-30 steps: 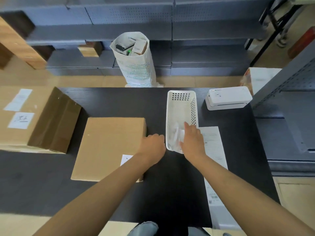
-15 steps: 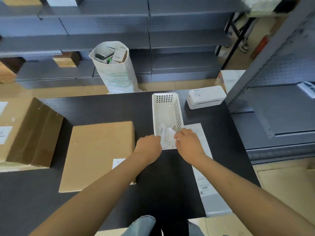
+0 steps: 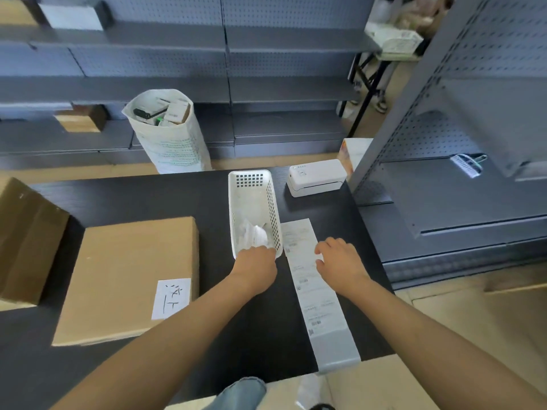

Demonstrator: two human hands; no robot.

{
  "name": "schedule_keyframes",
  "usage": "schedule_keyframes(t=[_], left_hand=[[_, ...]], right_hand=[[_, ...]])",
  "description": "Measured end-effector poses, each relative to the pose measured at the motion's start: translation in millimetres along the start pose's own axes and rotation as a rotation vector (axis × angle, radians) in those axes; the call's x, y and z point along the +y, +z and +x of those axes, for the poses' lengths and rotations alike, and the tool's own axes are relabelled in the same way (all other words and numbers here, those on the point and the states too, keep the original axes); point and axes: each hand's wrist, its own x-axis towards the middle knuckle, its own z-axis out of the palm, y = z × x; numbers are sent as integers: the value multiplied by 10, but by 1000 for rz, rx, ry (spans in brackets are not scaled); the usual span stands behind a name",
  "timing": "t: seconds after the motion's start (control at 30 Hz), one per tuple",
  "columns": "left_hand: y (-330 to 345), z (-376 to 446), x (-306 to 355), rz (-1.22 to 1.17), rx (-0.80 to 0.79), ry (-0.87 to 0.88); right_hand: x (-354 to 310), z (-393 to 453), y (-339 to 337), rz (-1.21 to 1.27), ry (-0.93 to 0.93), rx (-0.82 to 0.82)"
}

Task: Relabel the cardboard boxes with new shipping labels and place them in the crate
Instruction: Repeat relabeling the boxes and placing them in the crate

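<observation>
A flat cardboard box (image 3: 118, 276) lies on the black table (image 3: 142, 196), with a handwritten white label (image 3: 171, 298) at its near right corner. To its right stands a narrow white perforated basket (image 3: 273, 208) holding crumpled white paper (image 3: 254, 235). My left hand (image 3: 256, 267) is at the basket's near end, fingers curled on that paper. A long strip of printed shipping labels (image 3: 310, 294) runs along the table right of the basket. My right hand (image 3: 337, 261) rests on the strip's right edge with its fingers spread.
A second brown cardboard box (image 3: 26, 244) stands at the table's left edge. A white label printer (image 3: 316, 177) sits at the back right corner. Behind the table a white sack (image 3: 168, 137) of small packages stands on the floor. Grey metal shelving (image 3: 444, 173) closes in the right side.
My right hand let go of the white paper and moved right onto the label strip. My left hand stayed at the basket's near end with the paper. The camera tilted up.
</observation>
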Motion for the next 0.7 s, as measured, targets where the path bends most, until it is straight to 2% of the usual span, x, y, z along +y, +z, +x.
schedule_keyframes(t=[0.07,0.23,0.47,0.7], left_hand=[[29,4,150,70,-14,32],[171,16,648,74,-7,-34],[486,-159,1387,-40,-81,-246],[778,-386,1688,-45,-128,-259]], right_hand=[[139,-46,14,4,-8,-12],[571,-207,111,30,-84,-49],[1060,-524,309,119,-253,-142],[1027,-793,562,198,-199,-379]])
